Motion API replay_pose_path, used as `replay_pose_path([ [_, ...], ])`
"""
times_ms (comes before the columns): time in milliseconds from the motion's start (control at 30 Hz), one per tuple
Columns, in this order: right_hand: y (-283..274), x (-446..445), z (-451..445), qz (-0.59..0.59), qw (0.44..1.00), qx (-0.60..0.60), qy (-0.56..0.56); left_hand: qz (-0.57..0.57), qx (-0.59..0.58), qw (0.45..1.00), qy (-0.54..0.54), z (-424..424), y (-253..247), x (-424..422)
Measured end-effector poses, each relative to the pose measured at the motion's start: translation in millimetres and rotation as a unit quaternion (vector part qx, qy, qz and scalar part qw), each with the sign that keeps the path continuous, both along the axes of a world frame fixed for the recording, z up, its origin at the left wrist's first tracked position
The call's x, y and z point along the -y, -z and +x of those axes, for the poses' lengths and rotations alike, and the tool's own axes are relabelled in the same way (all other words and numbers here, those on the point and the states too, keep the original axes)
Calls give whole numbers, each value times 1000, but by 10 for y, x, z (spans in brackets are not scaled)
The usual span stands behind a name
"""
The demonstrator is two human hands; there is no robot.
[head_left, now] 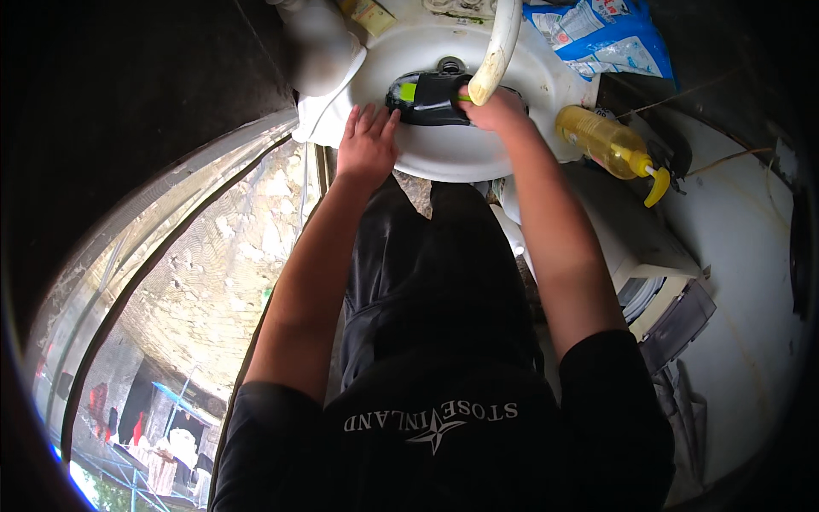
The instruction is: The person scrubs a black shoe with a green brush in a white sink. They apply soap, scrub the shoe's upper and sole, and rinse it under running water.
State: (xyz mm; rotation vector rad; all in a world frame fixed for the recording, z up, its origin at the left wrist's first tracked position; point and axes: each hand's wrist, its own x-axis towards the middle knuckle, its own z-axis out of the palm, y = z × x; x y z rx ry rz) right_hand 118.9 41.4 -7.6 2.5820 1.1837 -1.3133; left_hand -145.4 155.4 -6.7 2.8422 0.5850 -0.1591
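A black slide sandal (438,101) lies in a white washbasin (461,153), its strap upward. Part of a bright green brush (407,92) shows at the sandal's left end, and more green shows beside the right hand. My right hand (496,109) is closed around the green handle at the right side of the strap, partly hidden behind a whitish hose (491,77). My left hand (371,137) rests at the basin's left rim, fingers spread, with its fingertips against the sandal's left end. Another dark piece shows behind the right hand.
Right of the basin lies a yellow pump bottle (604,141). A blue and white plastic bag (608,38) sits at the back right. The hose hangs over the basin. A yellowish packet (371,16) is at the back left, and a window (211,256) runs along the left.
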Motion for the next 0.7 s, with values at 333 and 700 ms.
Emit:
replay_pose_path([
  [333, -136, 97, 90, 26, 998, 1, -51, 18, -77, 997, 3, 71, 26, 31],
  [700, -133, 307, 55, 59, 988, 104, -100, -2, -84, 996, -10, 60, 23, 61],
])
